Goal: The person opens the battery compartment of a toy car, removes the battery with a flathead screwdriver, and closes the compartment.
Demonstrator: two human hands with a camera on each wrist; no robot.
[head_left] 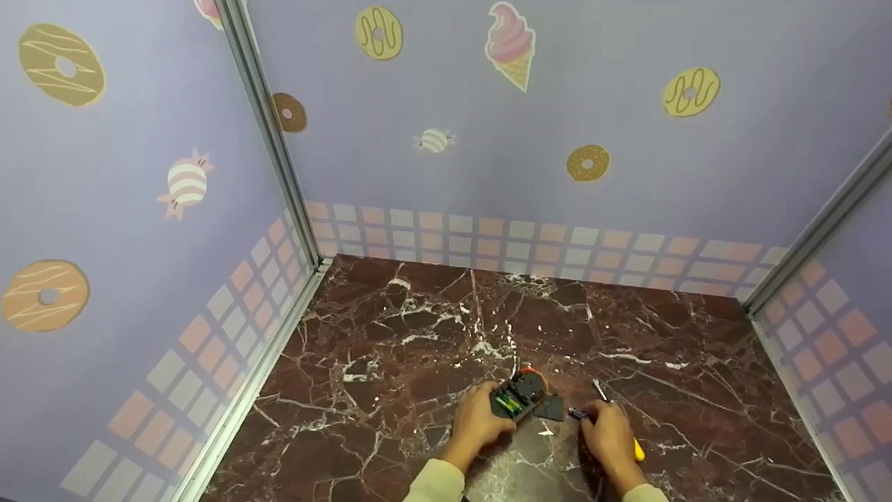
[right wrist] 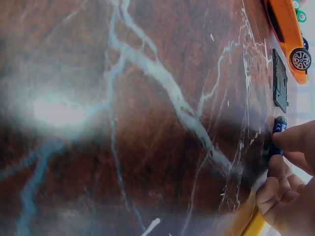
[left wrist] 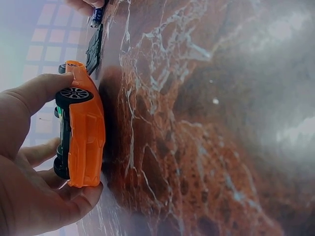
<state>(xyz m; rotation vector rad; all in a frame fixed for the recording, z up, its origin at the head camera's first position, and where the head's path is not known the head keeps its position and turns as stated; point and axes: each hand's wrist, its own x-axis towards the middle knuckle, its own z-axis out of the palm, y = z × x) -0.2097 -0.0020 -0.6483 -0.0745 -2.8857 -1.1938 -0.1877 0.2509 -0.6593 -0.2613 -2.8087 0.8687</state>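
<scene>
My left hand [head_left: 477, 420] grips an orange toy car [left wrist: 86, 140] turned underside up, thumb near one wheel and fingers at the opposite end. Green batteries [head_left: 511, 402] lie in the open compartment in its black underside. Low over the marble-patterned surface, my right hand [head_left: 608, 434] pinches a blue battery [right wrist: 279, 126] between thumb and fingers; whether it is a single one cannot be told. Between the two hands a flat black battery cover [head_left: 550, 407] lies on the surface. A screwdriver with a yellow handle [head_left: 638, 450] lies beside and partly behind the right hand.
The dark red marbled tabletop [head_left: 390, 446] has white veins and small pale specks. Patterned lilac walls [head_left: 446, 181] close it in at the back and both sides, with metal strips [head_left: 279, 153] at the corners.
</scene>
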